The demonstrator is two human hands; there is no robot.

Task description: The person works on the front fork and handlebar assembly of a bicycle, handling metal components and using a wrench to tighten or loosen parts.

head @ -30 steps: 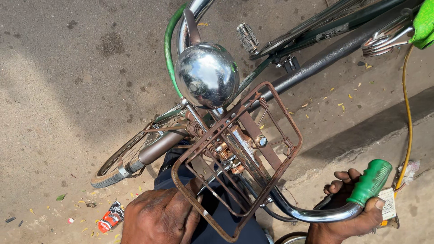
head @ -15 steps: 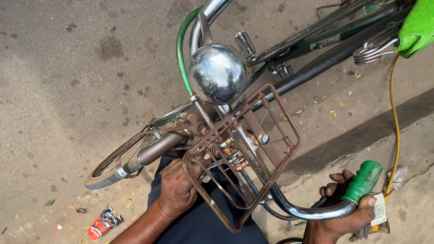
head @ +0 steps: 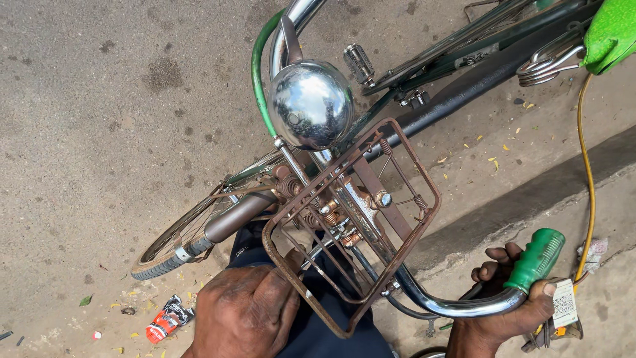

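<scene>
Concrete ground (head: 99,132); left hand (head: 245,311) fingers grip rusty carrier (head: 351,225), right hand (head: 510,311) fingers grip green handlebar grip (head: 535,260).

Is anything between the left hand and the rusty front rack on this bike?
Nothing visible. The left hand already rests against the near corner of the rack. The right hand grips the handlebar by the green grip.

The green saddle (head: 613,30) is getting cropped by the top right corner, so only a slice is showing. The front wheel (head: 179,242) is mostly hiding behind the rusty carrier rack (head: 351,225) and fender. The left hand (head: 245,318) is running off the bottom edge, and its fingertips are tucking behind the rack.
</scene>
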